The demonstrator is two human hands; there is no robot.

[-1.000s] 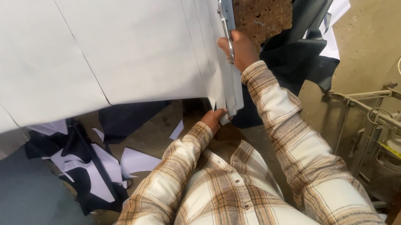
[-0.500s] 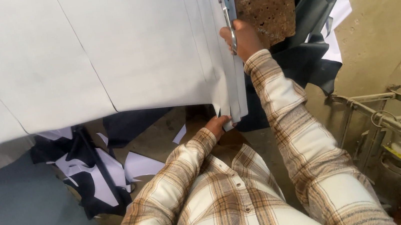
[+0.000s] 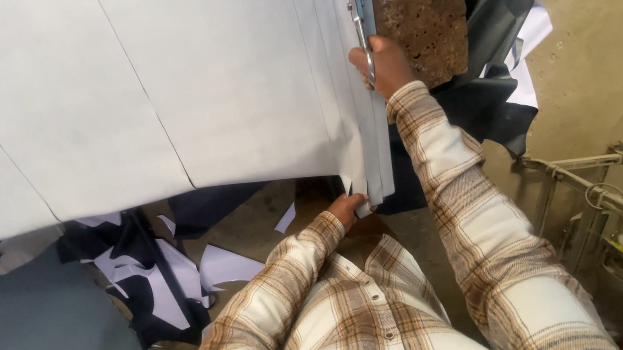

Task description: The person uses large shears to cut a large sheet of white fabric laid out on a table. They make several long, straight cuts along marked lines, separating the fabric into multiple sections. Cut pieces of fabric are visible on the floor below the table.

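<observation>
Two hands work one large pale grey sheet of material (image 3: pixel 160 83) that covers the tabletop and hangs over its near edge. Right hand (image 3: pixel 381 65) is clenched around metal scissors (image 3: pixel 358 13) at the sheet's right edge, beside a rough brown block (image 3: pixel 417 6). Left hand (image 3: pixel 347 208) pinches the narrow cut strip (image 3: pixel 374 160) at the hanging lower edge. Black and white offcuts (image 3: pixel 151 279) litter the floor below; a metal frame (image 3: pixel 602 189) crowds the right side.
</observation>
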